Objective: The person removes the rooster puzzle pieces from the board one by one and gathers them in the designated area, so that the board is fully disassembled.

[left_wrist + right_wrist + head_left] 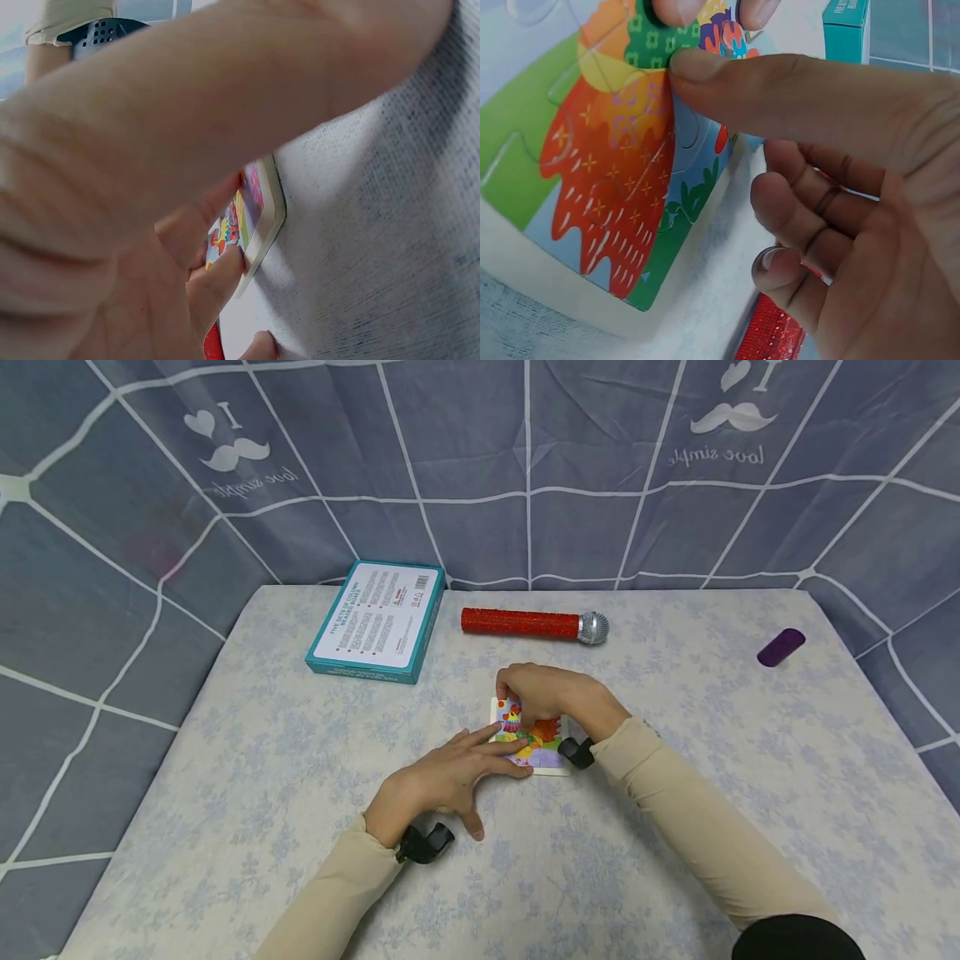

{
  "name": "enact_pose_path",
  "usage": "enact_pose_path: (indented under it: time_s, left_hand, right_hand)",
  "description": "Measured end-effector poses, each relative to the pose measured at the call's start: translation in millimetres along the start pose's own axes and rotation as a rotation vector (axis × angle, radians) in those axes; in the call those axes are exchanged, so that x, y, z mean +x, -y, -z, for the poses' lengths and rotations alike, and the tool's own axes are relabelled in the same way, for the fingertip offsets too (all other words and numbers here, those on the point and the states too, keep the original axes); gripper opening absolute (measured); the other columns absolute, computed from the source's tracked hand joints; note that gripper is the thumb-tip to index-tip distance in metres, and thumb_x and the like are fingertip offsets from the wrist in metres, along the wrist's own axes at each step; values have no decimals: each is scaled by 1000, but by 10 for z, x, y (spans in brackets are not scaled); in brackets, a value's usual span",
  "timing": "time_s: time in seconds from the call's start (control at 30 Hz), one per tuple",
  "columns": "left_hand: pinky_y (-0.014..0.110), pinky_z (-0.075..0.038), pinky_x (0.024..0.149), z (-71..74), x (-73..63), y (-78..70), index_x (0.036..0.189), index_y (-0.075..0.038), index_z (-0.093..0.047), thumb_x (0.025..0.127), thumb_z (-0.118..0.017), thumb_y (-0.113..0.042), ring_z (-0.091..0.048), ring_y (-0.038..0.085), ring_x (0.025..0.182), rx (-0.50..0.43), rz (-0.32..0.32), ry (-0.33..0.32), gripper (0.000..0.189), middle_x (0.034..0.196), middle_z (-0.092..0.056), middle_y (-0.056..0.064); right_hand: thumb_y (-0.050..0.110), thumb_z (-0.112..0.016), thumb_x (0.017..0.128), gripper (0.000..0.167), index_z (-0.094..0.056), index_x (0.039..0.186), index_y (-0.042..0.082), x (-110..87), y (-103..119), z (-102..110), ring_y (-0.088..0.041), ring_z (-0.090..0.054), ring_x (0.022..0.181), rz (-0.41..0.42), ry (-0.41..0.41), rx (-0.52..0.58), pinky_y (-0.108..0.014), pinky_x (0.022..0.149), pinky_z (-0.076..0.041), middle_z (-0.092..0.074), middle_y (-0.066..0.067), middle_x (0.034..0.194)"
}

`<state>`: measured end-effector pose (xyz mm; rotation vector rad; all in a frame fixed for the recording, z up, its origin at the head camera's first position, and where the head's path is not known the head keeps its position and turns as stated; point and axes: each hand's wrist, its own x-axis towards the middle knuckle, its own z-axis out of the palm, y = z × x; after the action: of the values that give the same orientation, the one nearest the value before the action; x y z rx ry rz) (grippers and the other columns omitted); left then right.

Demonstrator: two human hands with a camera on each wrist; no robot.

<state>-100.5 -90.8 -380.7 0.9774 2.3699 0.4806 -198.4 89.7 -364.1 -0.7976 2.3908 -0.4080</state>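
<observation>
A small jigsaw puzzle [546, 760] with a bright bird picture lies flat on the table; the right wrist view shows the joins between its fitted pieces and a pale border. My left hand [450, 774] reaches over from the near left, straight fingertips resting on the picture, thumb spread out on the tablecloth. From the right, my right hand [543, 689] arches over the puzzle's far side. Its straight thumb [705, 67] presses on the picture beside the left fingertips, while its other fingers [784, 206] are loosely bent beyond the board's edge with nothing in them.
Behind the puzzle lies a red glitter microphone [521, 622] with a silver head. A teal box [375, 614] with a white printed back sits at the back left. At the far right is a small dark purple cylinder [782, 647]. Grey-blue curtains [480, 460] border the table.
</observation>
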Motion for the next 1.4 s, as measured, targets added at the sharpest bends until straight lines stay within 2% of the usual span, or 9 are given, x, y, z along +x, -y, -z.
enact_pose_path:
  time_s: [0.13,0.23,0.33,0.43,0.63,0.8,1.07,1.2,1.4]
  left_hand:
    - [56,-10,118,3,-4,-1,141,-27,-57,59,-96,-24,-7,26,150,-4,3,0,90,160,-28,-8]
    - [57,-11,118,2,-6,-2,141,-27,-57,59,-96,-25,-7,26,150,3,-3,-1,91,160,-28,-8]
    - [56,-11,118,1,-8,-2,141,-27,-56,60,-96,-25,-7,27,150,8,-4,1,91,160,-27,-8]
    - [56,-10,118,-2,-8,-1,141,-27,-56,59,-96,-25,-7,27,150,8,1,2,91,160,-26,-10]
    - [56,-11,118,-10,-3,1,141,-27,-56,60,-96,-26,-7,27,150,6,0,-2,91,160,-27,-10]
    - [56,-11,118,-12,-5,-5,141,-27,-56,59,-96,-25,-7,26,150,-2,3,-1,91,160,-27,-10]
    - [54,-10,119,-5,-12,-4,141,-26,-56,59,-96,-23,-6,26,150,-20,4,-5,91,160,-27,-10]
    - [55,-12,118,-4,-14,3,140,-26,-57,58,-97,-24,-8,26,150,-14,-3,-14,92,160,-28,-9]
    - [54,-13,118,-3,-14,4,140,-25,-57,58,-97,-24,-9,27,150,-15,-11,-21,91,159,-29,-8]
  right_hand:
    - [2,-80,78,35,-60,105,11,-24,-25,-15,-19,-54,86,28,-31,1,-27,66,-51,-54,-4,100]
    - [6,-78,80,30,-63,106,12,-48,-83,-36,-19,-54,90,69,-70,35,-29,73,-50,-56,-3,104]
    - [7,-72,86,21,-67,105,12,-62,-164,-54,-18,-55,90,121,-106,117,-30,78,-50,-61,-1,100]
    - [6,-67,91,11,-69,101,10,-63,-238,-63,-17,-58,83,176,-134,230,-31,76,-51,-66,0,89]
    - [8,-68,92,10,-74,100,9,-119,-377,-49,-18,-64,79,236,-180,404,-29,72,-52,-71,-1,85]
    - [12,-70,90,14,-77,102,9,-259,-551,-15,-18,-61,79,195,-209,458,-29,72,-49,-73,-1,88]
    - [16,-73,89,17,-78,104,9,-511,-931,-19,-15,-53,79,58,-243,475,-28,70,-42,-75,-2,94]
    - [16,-74,89,18,-79,104,9,-611,-1059,-32,-15,-55,82,6,-254,467,-28,75,-43,-75,-2,95]
    - [15,-74,88,17,-78,104,8,-671,-1161,-55,-12,-60,85,-24,-264,450,-28,79,-46,-75,-3,95]
